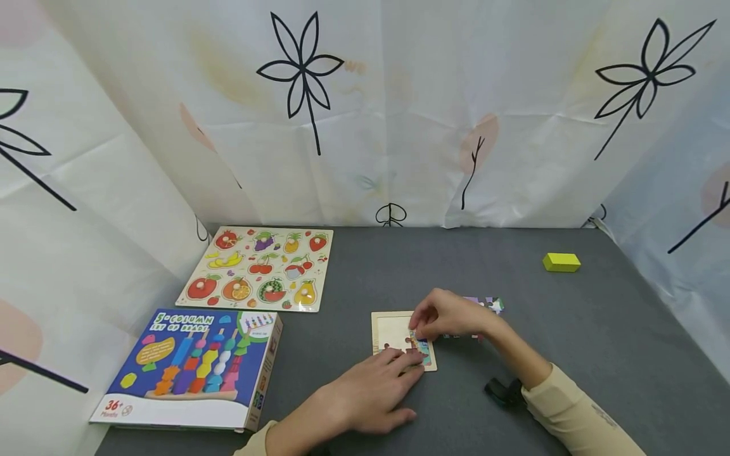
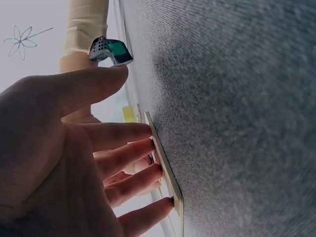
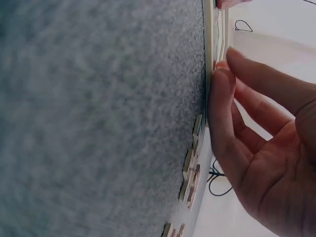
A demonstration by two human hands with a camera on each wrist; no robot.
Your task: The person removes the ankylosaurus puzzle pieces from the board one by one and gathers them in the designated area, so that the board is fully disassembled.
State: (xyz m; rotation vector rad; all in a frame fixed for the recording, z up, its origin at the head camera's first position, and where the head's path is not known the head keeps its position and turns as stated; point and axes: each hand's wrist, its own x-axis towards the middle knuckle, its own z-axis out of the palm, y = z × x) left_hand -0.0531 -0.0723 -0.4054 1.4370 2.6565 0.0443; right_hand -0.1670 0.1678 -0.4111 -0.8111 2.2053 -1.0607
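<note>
A small wooden puzzle board [image 1: 374, 329] lies on the table in the head view, with several joined picture pieces [image 1: 425, 352] along its lower right part. My left hand [image 1: 373, 389] has its fingers extended, and the fingertips [image 2: 167, 203] rest on the board's near edge and pieces. At the board's right side, my right hand [image 1: 450, 316] pinches a puzzle piece [image 1: 413, 334] between thumb and fingers, low over the tray. The fingers mostly hide that piece. Loose puzzle pieces [image 1: 493, 304] lie just right of the board, partly behind the right hand and forearm.
A fruit peg board [image 1: 285, 258] lies at the back left, with a bead-set box [image 1: 194, 367] in front of it. Toward the back right sits a yellow block [image 1: 561, 262]. White patterned curtains [image 1: 422, 152] stand around the grey table [image 1: 456, 405].
</note>
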